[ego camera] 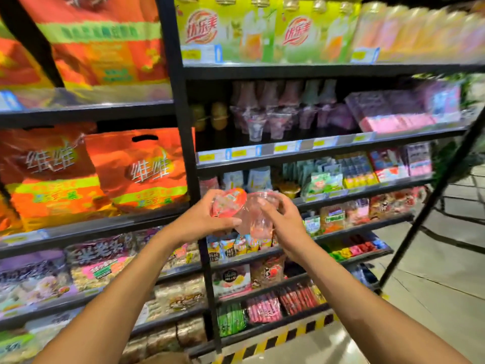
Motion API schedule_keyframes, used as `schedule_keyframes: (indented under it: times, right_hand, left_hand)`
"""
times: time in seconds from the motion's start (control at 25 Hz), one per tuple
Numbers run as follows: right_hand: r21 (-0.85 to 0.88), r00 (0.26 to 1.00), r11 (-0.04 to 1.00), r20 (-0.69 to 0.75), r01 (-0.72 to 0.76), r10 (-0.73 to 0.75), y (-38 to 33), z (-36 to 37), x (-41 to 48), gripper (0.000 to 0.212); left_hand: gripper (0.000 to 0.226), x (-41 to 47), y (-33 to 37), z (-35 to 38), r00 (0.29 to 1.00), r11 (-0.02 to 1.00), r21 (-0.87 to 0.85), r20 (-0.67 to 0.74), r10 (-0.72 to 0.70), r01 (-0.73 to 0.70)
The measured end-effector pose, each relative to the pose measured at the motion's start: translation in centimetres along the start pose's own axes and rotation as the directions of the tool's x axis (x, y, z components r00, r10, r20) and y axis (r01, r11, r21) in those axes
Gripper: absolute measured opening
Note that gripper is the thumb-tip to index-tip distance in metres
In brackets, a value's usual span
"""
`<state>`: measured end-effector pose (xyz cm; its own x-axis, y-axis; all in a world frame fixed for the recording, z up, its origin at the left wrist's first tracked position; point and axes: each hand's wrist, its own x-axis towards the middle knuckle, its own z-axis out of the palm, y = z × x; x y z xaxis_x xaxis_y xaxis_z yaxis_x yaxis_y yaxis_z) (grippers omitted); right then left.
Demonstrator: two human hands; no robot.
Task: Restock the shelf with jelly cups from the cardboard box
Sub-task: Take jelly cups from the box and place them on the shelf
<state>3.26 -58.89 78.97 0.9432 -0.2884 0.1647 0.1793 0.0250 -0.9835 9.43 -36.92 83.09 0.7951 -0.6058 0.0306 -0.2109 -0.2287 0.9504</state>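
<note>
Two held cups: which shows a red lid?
The heart-lidded cup in the left hand: red lid faces camera. The clear cup in the right hand shows only pinkish plastic.

So both hands are up in front of the shelving, just right of the upright post that splits it into two bays: the left hand holds a jelly cup and the right hand holds a second cup just beside it. Handled bags sit in the left bay. In the right bay there are drink cartons on the top shelf, a row of cups on the shelf below, small packets on the lower shelves behind the hands, and floor off to the right.
</note>
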Motion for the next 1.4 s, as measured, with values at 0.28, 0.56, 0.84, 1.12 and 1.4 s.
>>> schedule_keyframes:
  times: [0.28, 0.56, 0.84, 1.12, 1.4]
  right_hand:
    - [0.033, 0.991, 0.993, -0.075, 0.109, -0.106, -6.5, -2.8, 6.1, 0.053]
    - [0.057, 0.990, 0.992, -0.091, 0.111, -0.106, -8.7, -3.2, 12.8, 0.055]
    - [0.144, 0.994, 0.989, 0.108, -0.014, -0.002, -10.4, -4.8, 18.1, 0.088]
    - [-0.197, 0.986, 0.966, 0.063, 0.166, -0.156, -10.6, -9.5, 24.6, 0.067]
    - [-0.568, 0.949, 0.764, 0.117, 0.306, -0.293, -11.7, -18.4, 33.8, 0.073]
  left_hand:
    - [0.064, 7.6, 6.9, -0.7, 0.987, 0.970, 0.184, 0.022, 0.157, -0.158]
    - [0.085, 15.4, 8.7, -2.6, 0.967, 0.958, 0.137, -0.001, 0.253, -0.250]
    - [0.073, 20.6, 9.6, -3.5, 0.949, 0.944, 0.227, -0.151, 0.277, -0.239]
    - [0.073, 24.3, 10.7, -2.1, 0.948, 0.926, 0.326, -0.185, 0.261, -0.191]
    - [0.061, 27.8, 12.1, 0.6, 0.937, 0.937, 0.332, -0.279, 0.212, -0.113]
